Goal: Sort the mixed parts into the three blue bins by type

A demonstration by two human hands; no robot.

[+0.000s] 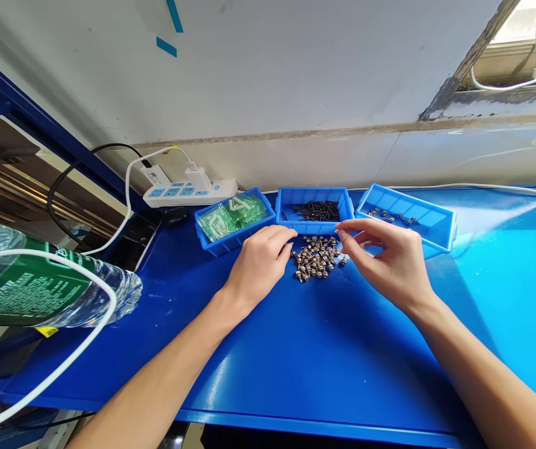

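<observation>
A loose pile of small metal screws [317, 257] lies on the blue table between my two hands. My left hand [262, 260] is at the pile's left edge, fingers curled and pressed together; what they hold, if anything, is hidden. On the right, my right hand [386, 252] has thumb and index finger nearly meeting in a pinch above the pile's right edge, and anything between them is too small to name. Behind the pile stands a blue bin [313, 228] with dark screws [318, 211]. The right bin [429, 232] has a few metal screws [392, 217] in it.
The left bin [230, 242] holds green-printed plastic bags [234, 216]. A white power strip [193, 193] with plugs and cables sits behind it. At the left lie a large water bottle [29, 287] and a white cable [108, 293]. The blue table's [296, 374] front edge runs below.
</observation>
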